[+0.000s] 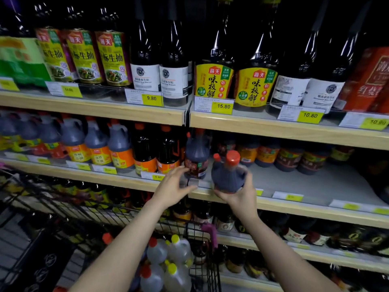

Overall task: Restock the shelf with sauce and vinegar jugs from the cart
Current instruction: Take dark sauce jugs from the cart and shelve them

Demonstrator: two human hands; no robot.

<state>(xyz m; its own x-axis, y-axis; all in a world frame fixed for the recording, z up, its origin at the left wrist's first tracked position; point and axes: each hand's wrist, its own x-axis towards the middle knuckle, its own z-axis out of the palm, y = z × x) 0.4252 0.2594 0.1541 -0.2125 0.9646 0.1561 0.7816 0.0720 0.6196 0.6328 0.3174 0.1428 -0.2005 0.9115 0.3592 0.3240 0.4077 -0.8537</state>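
Observation:
My right hand point(239, 197) grips a dark sauce jug with an orange cap point(228, 175) from below, tilted toward me at the front edge of the middle shelf point(294, 205). My left hand point(174, 186) curls its fingers round the base of a second dark sauce jug point(196, 157) that stands upright on the same shelf. Below, the black wire cart point(202, 260) holds several clear vinegar jugs with yellow and red caps point(168, 262).
Orange-labelled jugs point(99, 146) and dark bottles fill the middle shelf's left part. To the right of my hands lies bare grey shelf point(305, 182) with a row of jugs at the back. Tall soy sauce bottles point(214, 79) stand on the shelf above. Price tags line the edges.

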